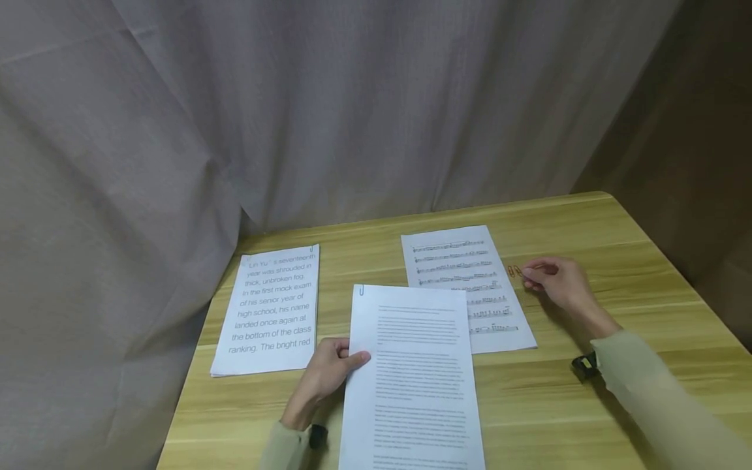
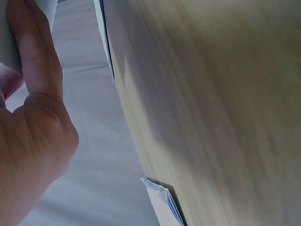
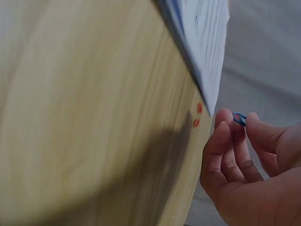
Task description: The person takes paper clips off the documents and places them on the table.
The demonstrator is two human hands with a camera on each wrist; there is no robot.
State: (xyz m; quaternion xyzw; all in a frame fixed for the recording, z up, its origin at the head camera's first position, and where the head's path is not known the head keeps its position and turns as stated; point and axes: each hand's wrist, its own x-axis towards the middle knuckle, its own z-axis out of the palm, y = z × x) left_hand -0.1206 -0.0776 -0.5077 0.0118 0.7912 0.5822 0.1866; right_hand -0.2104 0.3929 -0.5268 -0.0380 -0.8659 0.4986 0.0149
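The curtain (image 1: 352,98) is grey, the table (image 1: 558,418) yellow-brown with streaked grain. In the head view, the stack (image 1: 273,307) at eight o'clock, score (image 1: 458,281) at four and sheet (image 1: 411,378) at six are white with dark printed rows. Loose clips (image 1: 511,271) at three are orange-red; the pinched clip (image 3: 239,118) is blue.

The bare left hand (image 1: 330,371) grips, thumb uppermost, nearer the yellow-brown wooden table's (image 1: 529,411) left edge; the bare right hand (image 1: 564,284) pinches nearer the table's right edge, pale-green-sleeved right forearm (image 1: 658,398) stretched forward
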